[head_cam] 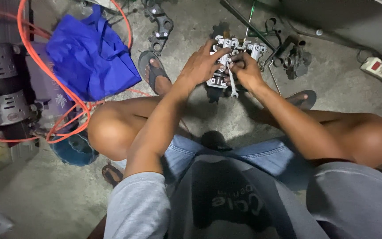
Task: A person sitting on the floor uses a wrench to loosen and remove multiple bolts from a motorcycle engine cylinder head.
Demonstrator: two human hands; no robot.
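Squatting on the concrete floor, you have the grey motor and blue bag at its left edge, an orange hose looped round them. Straight ahead of both hands, between your sandalled feet, sits the metal engine part, its long axis running left to right across you. A darker casting lies just right of it, a white power strip at the right edge. Your left hand lies over the part's left half, fingers spread and pressing down. Your right hand is curled closed on a small spanner, whose free end hangs towards you. Both hands are equally near.
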